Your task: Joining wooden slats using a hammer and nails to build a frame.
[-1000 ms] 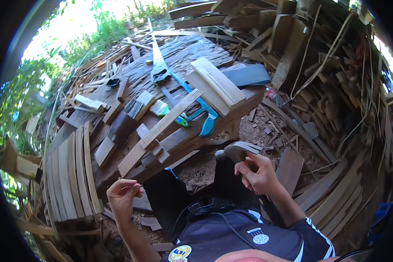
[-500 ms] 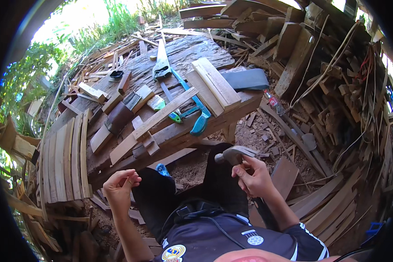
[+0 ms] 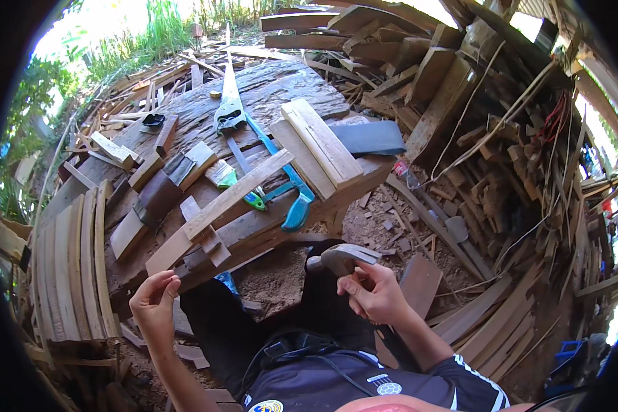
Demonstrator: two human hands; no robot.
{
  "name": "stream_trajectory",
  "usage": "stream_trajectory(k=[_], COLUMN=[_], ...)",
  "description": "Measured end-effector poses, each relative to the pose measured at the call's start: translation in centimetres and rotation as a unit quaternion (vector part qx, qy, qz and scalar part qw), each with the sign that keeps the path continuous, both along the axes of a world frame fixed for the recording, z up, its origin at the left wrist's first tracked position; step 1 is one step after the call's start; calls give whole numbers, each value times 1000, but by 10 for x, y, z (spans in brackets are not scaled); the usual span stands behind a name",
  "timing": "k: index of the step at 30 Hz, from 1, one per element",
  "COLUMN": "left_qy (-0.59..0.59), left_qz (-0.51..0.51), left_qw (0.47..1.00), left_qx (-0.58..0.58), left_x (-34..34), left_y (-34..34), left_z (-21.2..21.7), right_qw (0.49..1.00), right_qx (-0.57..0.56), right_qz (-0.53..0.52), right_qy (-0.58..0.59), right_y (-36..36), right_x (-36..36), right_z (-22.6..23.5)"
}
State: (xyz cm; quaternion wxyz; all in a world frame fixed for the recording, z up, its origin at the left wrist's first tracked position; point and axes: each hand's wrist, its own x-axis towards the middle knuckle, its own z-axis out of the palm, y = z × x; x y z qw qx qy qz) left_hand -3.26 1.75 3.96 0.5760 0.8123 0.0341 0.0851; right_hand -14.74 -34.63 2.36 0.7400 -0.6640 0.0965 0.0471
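My right hand (image 3: pixel 372 294) grips a claw hammer (image 3: pixel 347 259) close below its head, with the handle running down toward my forearm. To the left, my left hand (image 3: pixel 156 305) is raised with thumb and fingertips pinched together; anything between them is too small to make out. It is just in front of the near end of a flat wooden piece (image 3: pixel 169 253) on the workbench (image 3: pixel 281 82). A long wooden strip (image 3: pixel 240 192) crosses this piece at a slant. Past it lie a turquoise-handled saw (image 3: pixel 296 209) and a handsaw (image 3: pixel 229 96) with a dark handle.
Two boards (image 3: pixel 323 141) and a grey-blue band (image 3: pixel 369 137) sit at the bench's right end. Curved slats (image 3: pixel 72 264) line its left edge. A dark-wrapped block (image 3: pixel 159 199) lies mid-bench. Stacked timber (image 3: pixel 453 89) rises at right; planks (image 3: pixel 491 323) and scraps cover the ground.
The view has shifted, so the bench and both hands appear farther left. The hammer stays in my right hand, and my left fingers remain pinched.
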Motion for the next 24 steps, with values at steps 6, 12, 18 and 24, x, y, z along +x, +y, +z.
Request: stream_trajectory(k=[6, 12, 18, 24], left_qy=[-40, -69, -69, -50], left_qz=[-64, -92, -77, -105], left_qw=[997, 993, 994, 993], left_qx=[19, 8, 23, -8], left_x=[44, 91, 111, 116], left_y=[8, -18, -14, -29], left_z=[-19, -8, -36, -38], right_qw=[996, 998, 999, 999], right_qx=[-87, -35, -35, -40], right_qz=[11, -17, 9, -11], right_qy=[22, -42, -8, -13], right_y=[28, 52, 70, 77], right_x=[49, 77, 108, 115], right_z=[10, 21, 10, 16])
